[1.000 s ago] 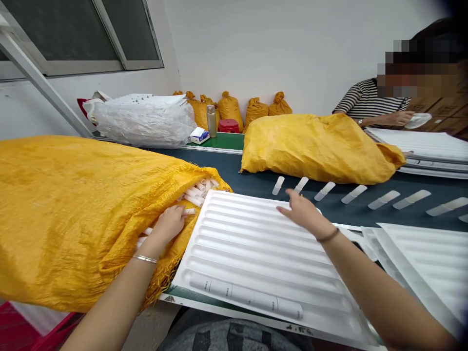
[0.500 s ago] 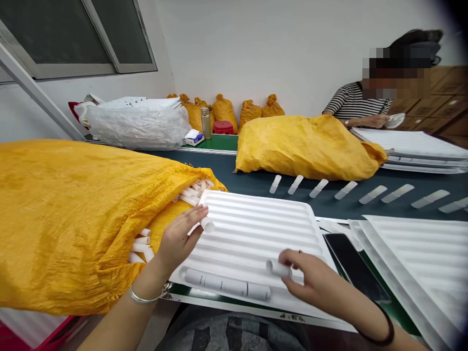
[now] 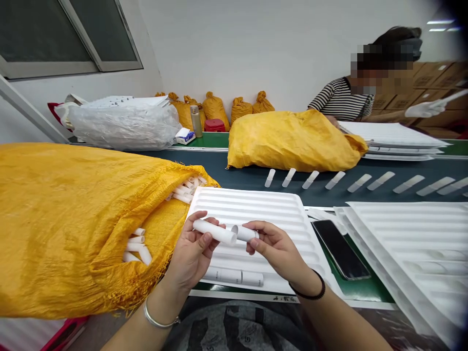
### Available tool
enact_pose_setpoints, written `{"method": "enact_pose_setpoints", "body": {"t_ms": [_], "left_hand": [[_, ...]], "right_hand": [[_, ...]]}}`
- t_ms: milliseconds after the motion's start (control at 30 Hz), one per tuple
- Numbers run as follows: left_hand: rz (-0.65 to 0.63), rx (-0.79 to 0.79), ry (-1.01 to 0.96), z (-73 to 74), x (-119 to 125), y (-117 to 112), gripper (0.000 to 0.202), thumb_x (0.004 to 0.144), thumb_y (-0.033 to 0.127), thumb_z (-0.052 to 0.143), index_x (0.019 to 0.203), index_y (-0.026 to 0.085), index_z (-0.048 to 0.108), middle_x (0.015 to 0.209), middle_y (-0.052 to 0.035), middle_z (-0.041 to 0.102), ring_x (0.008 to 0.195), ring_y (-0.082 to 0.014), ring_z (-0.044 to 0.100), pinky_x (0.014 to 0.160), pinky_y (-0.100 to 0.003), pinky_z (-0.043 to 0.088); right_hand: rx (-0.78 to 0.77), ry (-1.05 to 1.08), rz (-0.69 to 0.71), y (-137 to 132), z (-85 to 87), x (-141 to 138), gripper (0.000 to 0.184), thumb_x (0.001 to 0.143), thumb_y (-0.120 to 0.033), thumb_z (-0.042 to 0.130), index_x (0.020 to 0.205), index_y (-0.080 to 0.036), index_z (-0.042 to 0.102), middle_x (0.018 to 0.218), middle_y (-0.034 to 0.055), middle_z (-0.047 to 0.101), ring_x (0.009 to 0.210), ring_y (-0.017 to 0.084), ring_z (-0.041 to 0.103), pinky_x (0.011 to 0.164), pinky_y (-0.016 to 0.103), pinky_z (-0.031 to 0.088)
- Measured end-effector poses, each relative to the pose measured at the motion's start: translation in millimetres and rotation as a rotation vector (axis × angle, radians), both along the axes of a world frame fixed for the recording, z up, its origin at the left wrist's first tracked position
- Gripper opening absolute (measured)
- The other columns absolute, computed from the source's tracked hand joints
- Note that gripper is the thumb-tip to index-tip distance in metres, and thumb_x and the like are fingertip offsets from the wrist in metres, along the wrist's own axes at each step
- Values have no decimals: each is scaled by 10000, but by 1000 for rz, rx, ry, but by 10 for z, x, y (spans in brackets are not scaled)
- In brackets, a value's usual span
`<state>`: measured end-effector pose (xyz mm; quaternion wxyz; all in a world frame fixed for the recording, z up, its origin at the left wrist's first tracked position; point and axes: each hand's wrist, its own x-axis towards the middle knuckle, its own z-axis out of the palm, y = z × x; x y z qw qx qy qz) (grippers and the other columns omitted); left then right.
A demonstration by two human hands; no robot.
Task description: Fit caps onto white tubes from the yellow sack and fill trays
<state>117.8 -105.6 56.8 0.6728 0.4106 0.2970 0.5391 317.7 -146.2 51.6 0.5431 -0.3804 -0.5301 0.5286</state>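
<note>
My left hand (image 3: 195, 248) is closed round a plain white tube (image 3: 215, 231), held slantwise over a ridged white tray (image 3: 252, 200). Between the fingers of my right hand (image 3: 280, 243) is a shorter white cap (image 3: 246, 233), its hollow end facing the tube. Tube and cap are close together; whether they touch I cannot tell. In the tray's nearest groove lie printed white tubes (image 3: 234, 276), end to end. Left of the tray, an orange woven sack (image 3: 91, 214) lies with its mouth open, showing several loose white tubes (image 3: 139, 246).
A black phone (image 3: 341, 249) and stacked ridged trays (image 3: 413, 234) lie to the right. Several white tubes (image 3: 310, 179) stand in a row on the dark belt (image 3: 208, 163). Across it are another orange sack (image 3: 292, 139), stacked sheets (image 3: 395, 134) and a person in a striped top (image 3: 343, 100).
My hands have come together above the tray, bringing the tube and the cap close to each other. The co-worker's gloved hand has swung out to the right.
</note>
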Motion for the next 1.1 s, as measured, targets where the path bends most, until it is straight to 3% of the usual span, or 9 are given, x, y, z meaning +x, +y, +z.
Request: {"method": "enact_pose_setpoints", "body": {"t_ms": [100,233,367,500,667,733,833,900,1100], "left_hand": [[31,-44,-25,3,-10,39,371,602,265,857,896,210,638,894,15,691,831,-94,671,782,-184,537],[28,-75,28,16,-14,64,362,545,280,881,817,170,669,795,6,696,714,-83,648,685,-177,532],[58,-125,60,25,-29,77,402,511,309,891,819,160,679,736,13,685,622,-83,635,624,-193,525],[36,-179,89,-22,-61,94,416,517,341,885,834,157,688,735,-7,690,637,-110,648,636,-222,526],[132,172,512,-53,-170,110,327,671,345,796,945,185,720,868,-40,702,791,-144,645,745,-247,515],[60,348,725,-9,-223,99,301,728,327,750,1001,204,720,968,-57,698,893,-173,640,776,-253,508],[-128,518,925,75,-270,61,315,805,329,675,1105,233,683,986,-55,701,879,-177,649,744,-255,511],[-155,607,979,114,-274,32,307,835,321,642,1125,225,665,976,-55,704,859,-170,653,737,-251,511],[-38,869,979,144,-230,-35,283,857,221,619,1139,191,620,939,-47,688,865,-143,638,760,-225,502]], "right_hand": [[130,-88,-70,2,58,69,283,850,-323,645,1116,-230,638,927,57,635,821,157,618,712,304,542],[287,-303,-162,3,110,137,286,870,-264,619,1153,-287,648,1046,68,604,936,173,572,762,304,518],[204,-247,-207,16,122,111,296,872,-327,615,1159,-264,640,993,56,591,768,136,583,700,296,546],[195,-235,-184,31,132,86,298,871,-329,616,1158,-254,641,977,53,596,799,148,611,691,289,560],[468,-533,-215,21,152,184,364,878,-173,589,1225,-283,602,1095,71,601,1043,185,579,854,311,525],[572,-645,-162,21,153,232,404,885,-129,557,1261,-277,572,1133,78,588,1074,185,574,910,326,508],[672,-700,-65,30,139,266,438,889,-100,533,1297,-259,524,1146,85,600,1080,185,583,917,325,515],[708,-697,-68,36,124,270,434,887,-101,541,1294,-249,512,1126,84,616,1072,184,589,911,321,519],[667,-725,-97,38,118,282,333,909,-203,548,1240,-224,534,1049,77,656,988,173,625,863,299,523]]}}
